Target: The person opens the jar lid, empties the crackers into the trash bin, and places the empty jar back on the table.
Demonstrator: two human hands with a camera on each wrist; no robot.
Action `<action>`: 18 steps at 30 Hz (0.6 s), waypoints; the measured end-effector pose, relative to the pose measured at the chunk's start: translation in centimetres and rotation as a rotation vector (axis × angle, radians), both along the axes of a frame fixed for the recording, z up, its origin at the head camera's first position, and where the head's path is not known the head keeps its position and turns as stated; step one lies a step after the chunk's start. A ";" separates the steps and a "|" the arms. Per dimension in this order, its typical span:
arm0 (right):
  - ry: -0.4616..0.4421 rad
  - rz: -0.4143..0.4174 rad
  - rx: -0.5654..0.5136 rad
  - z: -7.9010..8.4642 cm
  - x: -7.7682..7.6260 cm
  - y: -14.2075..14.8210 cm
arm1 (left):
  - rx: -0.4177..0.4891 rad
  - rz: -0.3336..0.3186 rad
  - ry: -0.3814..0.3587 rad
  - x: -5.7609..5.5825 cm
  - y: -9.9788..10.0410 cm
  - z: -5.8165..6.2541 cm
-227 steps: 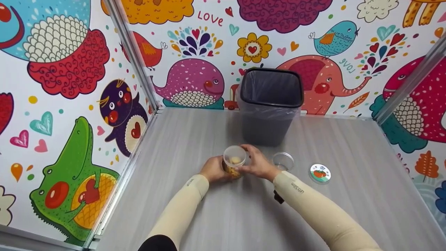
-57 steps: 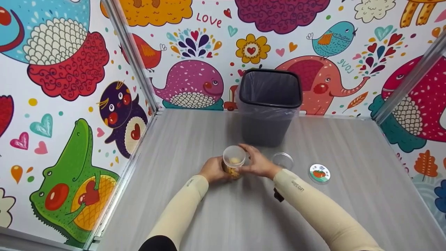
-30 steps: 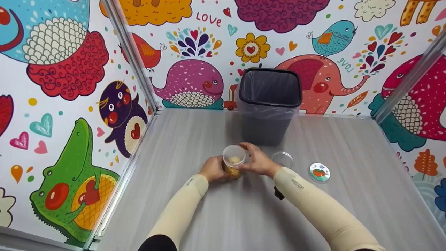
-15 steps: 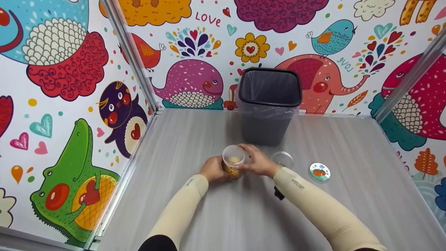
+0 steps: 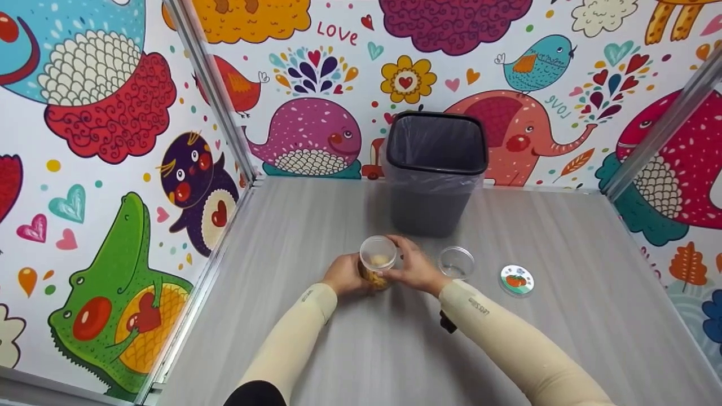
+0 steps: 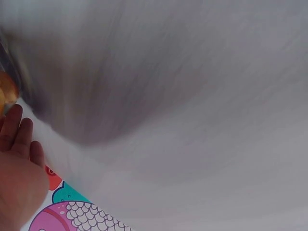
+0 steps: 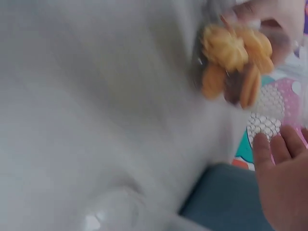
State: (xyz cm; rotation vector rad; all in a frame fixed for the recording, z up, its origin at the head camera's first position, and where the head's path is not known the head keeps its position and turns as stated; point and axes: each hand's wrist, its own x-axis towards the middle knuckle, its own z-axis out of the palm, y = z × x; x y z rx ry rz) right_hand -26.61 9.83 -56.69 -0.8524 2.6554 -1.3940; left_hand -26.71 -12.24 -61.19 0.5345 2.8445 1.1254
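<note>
Both hands are at a clear plastic jar with piped cookies in its lower part, over the middle of the table. My left hand grips the jar's left side, low down. On the other side, my right hand holds the jar nearer its top, thumb in front and fingers behind. The right wrist view shows the cookies through the clear wall, with the right fingers beside the jar's upper part. Only a sliver of cookie shows in the left wrist view, near the left fingers.
Just right of my right hand stands a clear round plastic container. Farther right lies a round lid with an orange fruit on its label. A dark bin with a clear liner stands behind the jar. Patterned walls border the grey table.
My right hand and forearm have shifted slightly left and down, so more of the clear container beside them shows. The jar and my left hand stay almost in place.
</note>
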 end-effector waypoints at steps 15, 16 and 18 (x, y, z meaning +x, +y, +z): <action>-0.024 0.124 0.224 2.5 -1.5 1.0 | 0.006 -0.012 0.024 0.0 -0.1 0.2; -0.021 0.122 0.220 2.5 -1.5 1.1 | 0.009 -0.011 0.015 0.0 -0.1 0.2; -0.020 0.100 0.199 2.2 -1.3 1.0 | 0.014 -0.008 0.003 0.0 0.0 0.3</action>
